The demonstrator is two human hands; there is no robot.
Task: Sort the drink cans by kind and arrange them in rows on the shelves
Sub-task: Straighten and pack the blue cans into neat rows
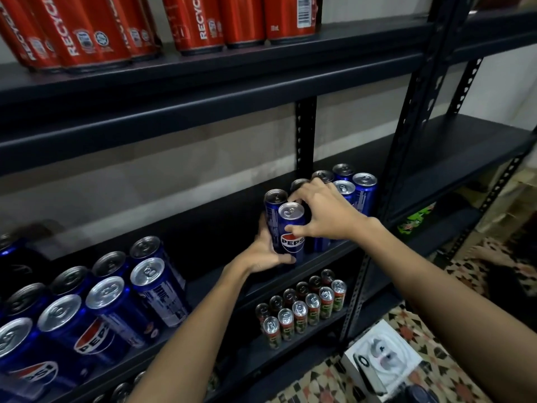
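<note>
Two blue Pepsi cans stand upright on the middle shelf [220, 216], a front can [291, 228] and a rear can [272, 213] touching it. My left hand [266, 251] grips them from the left and below, thumb at the front can's base. My right hand [322, 213] curls over them from the right, its thumb on the front can's side. Behind my right hand stands a group of several blue Pepsi cans [356, 187] at the shelf's right end. More blue Pepsi cans [116, 295] form rows at the left of the same shelf.
Red cans [87, 30] line the top shelf. Green-and-red cans [305, 309] stand in two rows on the lower shelf. A black upright post [406, 135] bounds the shelf on the right. A white box [383, 359] lies on the patterned floor.
</note>
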